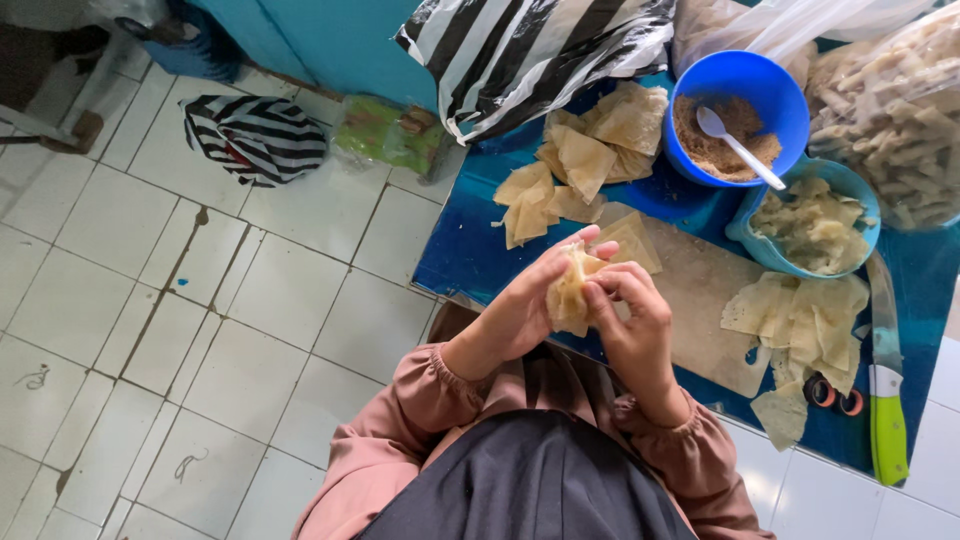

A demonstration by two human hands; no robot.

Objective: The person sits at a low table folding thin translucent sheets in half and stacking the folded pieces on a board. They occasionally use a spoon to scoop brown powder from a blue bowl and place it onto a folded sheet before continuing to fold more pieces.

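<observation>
My left hand [520, 305] and my right hand [632, 318] are both closed on one pale, thin dough wrapper [568, 290], folded into a small bundle and held above the near edge of the blue table [470, 255]. The fingers of my right hand pinch its right side. My left hand cups it from the left and behind. A pale wooden board [700, 300] lies just beyond my hands, with one loose wrapper [632, 240] on it.
On the table are a heap of folded wrappers [585, 150], a blue bowl of brown filling [790, 100] with a white spoon [738, 145], a light blue bowl of pale pieces [812, 225], flat wrappers [810, 320] and a green-handled knife [885, 400]. Striped plastic bags [255, 135] lie on the tiled floor.
</observation>
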